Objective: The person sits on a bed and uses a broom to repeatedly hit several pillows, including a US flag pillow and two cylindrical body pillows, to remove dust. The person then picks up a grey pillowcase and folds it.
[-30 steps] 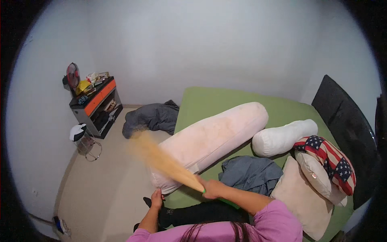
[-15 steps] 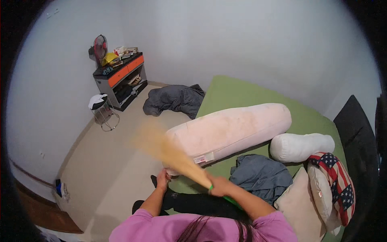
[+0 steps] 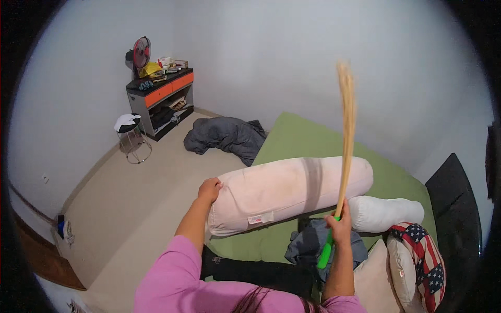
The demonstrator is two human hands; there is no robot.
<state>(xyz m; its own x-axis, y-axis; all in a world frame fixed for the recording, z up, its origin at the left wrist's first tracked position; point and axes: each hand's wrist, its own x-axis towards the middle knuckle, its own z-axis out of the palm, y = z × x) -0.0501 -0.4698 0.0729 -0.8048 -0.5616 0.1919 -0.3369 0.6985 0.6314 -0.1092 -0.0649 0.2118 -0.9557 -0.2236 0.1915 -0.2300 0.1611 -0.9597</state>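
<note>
A long pale pink bolster (image 3: 282, 190) with faint stains and a small label lies across the green bed (image 3: 292, 133). My left hand (image 3: 210, 189) grips the bolster's left end, its fingers curled over the edge. In my right hand (image 3: 341, 225) is a stick broom (image 3: 347, 125) with a green handle, held upright with its bristles pointing up. The broom's shadow falls on the bolster. Crumpled grey-blue cloth (image 3: 302, 245) lies on the bed by my right wrist, partly hidden by my arm.
A white bolster (image 3: 389, 213), a beige pillow (image 3: 377, 276) and a flag-patterned pillow (image 3: 425, 255) lie near the dark headboard (image 3: 454, 208). A grey blanket (image 3: 224, 136) sits on the floor beyond the bed. Further left stand a stool (image 3: 134, 141) and a cabinet (image 3: 162, 99) bearing a fan (image 3: 142, 52).
The broom has swung from low over the bolster's left end up to upright on the right. My left hand has moved up the bolster's end.
</note>
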